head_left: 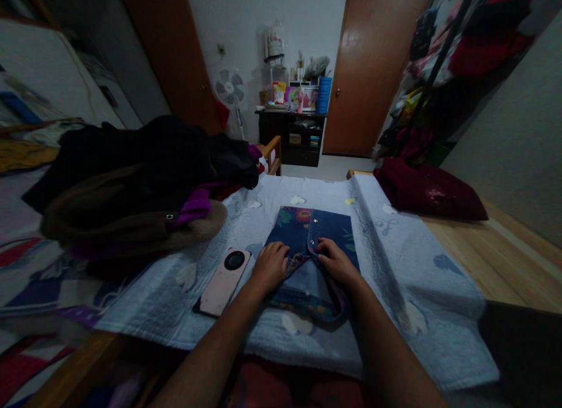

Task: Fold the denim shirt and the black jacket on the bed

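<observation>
Two Hands on One Folded Denim Garment

At far left, a heap of dark clothes (144, 156) lay with one purple piece (195, 206) showing near its right edge. Just right of it, one pink phone (223, 282) rested back up on the quilted cloth (259, 215) over the tabletop, its single round black camera disc toward the far end.

The left hand (271, 266) came next, laid on the left side of one floral denim garment (296, 232); its grip was curled, fingers close together, though whether it pinched fabric could not be told. The garment lay folded at the middle of the cloth, two metal snaps (314, 231) in line on its placket. The right hand (338, 263) touched it just below the snaps, its grip bent at the placket's loose lower edge; a firm pinch could not be confirmed.

Farther right, one maroon bundle (430, 191) sat on bare pale wood (504, 244).
</observation>
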Action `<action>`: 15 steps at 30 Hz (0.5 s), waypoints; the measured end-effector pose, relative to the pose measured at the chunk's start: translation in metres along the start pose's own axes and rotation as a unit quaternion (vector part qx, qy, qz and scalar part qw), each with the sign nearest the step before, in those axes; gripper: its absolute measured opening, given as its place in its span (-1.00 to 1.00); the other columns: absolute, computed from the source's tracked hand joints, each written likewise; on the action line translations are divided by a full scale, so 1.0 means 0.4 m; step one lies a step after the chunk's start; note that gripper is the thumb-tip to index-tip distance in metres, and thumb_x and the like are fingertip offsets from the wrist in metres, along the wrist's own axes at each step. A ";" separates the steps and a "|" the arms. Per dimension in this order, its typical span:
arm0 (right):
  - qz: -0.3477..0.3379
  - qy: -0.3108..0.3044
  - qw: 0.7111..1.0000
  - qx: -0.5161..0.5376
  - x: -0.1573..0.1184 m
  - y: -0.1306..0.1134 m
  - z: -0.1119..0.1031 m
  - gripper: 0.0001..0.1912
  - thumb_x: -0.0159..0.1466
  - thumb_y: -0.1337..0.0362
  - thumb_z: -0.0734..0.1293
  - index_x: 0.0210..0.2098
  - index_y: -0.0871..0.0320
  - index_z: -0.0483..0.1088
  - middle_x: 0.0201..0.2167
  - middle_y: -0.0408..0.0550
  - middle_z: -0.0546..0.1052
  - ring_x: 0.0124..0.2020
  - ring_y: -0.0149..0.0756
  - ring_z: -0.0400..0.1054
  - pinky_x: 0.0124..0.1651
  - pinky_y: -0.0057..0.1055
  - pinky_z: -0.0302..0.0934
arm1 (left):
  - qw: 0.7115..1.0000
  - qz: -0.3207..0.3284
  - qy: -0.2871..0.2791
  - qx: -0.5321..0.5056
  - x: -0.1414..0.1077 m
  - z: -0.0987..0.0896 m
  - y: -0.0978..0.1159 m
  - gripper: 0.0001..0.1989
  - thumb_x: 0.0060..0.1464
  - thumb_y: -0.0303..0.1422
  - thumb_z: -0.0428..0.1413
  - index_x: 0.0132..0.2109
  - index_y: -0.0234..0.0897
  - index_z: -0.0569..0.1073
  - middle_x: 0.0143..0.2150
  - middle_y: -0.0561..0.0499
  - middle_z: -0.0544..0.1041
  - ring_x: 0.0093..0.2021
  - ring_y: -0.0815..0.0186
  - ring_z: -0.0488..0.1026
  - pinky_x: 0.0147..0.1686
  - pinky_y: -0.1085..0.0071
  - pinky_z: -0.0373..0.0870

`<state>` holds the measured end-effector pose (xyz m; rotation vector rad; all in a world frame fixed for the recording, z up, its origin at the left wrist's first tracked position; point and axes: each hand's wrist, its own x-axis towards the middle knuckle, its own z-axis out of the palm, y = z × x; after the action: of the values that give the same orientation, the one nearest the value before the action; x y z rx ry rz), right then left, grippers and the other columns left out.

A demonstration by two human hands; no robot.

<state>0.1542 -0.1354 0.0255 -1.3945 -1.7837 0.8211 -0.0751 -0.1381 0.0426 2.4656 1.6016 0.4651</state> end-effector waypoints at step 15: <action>-0.055 0.018 0.991 -0.125 0.093 -0.085 0.003 -0.68 0.31 0.24 0.14 -0.04 0.19 0.38 0.06 0.10 0.41 0.12 -0.21 0.25 0.19 -0.22 0.08 | 1.000 -0.027 -0.012 0.010 0.019 -0.023 0.006 -0.62 0.20 -0.41 -0.11 0.14 -0.24 0.33 0.20 -0.11 0.36 0.26 0.18 0.20 0.26 0.17 0.03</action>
<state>0.1295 -0.1066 0.0587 -1.4416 -1.9674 0.5252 -0.0733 -0.1324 0.0535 2.4256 1.6665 0.4115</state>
